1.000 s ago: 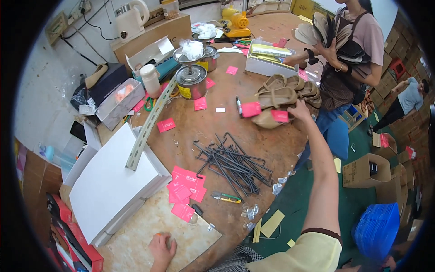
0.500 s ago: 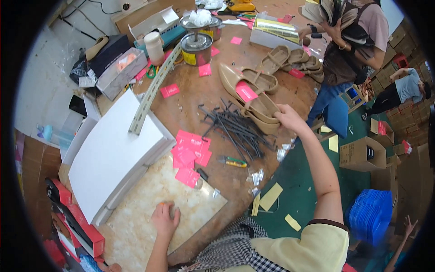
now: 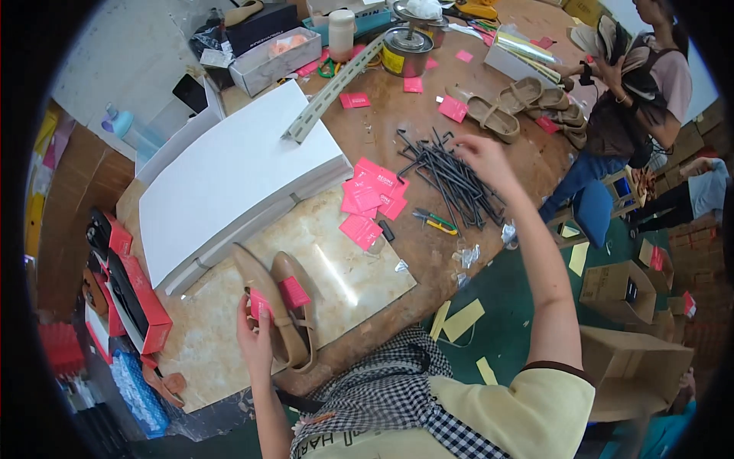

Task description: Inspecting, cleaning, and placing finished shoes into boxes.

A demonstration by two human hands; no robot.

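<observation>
Two tan strap shoes (image 3: 289,330) lie side by side on the marbled board (image 3: 348,298) close to my body. A pink card lies on each of them. My left hand (image 3: 256,330) is closed on the left shoe's side, with its thumb by the pink card (image 3: 261,304). At the far end of a heap of black hook-ended sticks (image 3: 462,183), my right hand (image 3: 483,159) has its fingers drawn together. Whether a stick is between them is hidden. More pink cards (image 3: 373,191) lie loosely stacked left of the heap, near yellow-green thread snips (image 3: 436,222).
A large white stack (image 3: 237,183) with a slotted metal bar (image 3: 332,92) on top fills the left. More tan shoes (image 3: 493,115), a tin can (image 3: 405,53) and an open box (image 3: 524,57) stand farther back. Another person (image 3: 650,69) holds shoe parts at the far right.
The pair of tan shoes has come from beside the stick heap to the board near me. My left hand now grips one; my right hand has let go and moved to the sticks. The view has shifted.
</observation>
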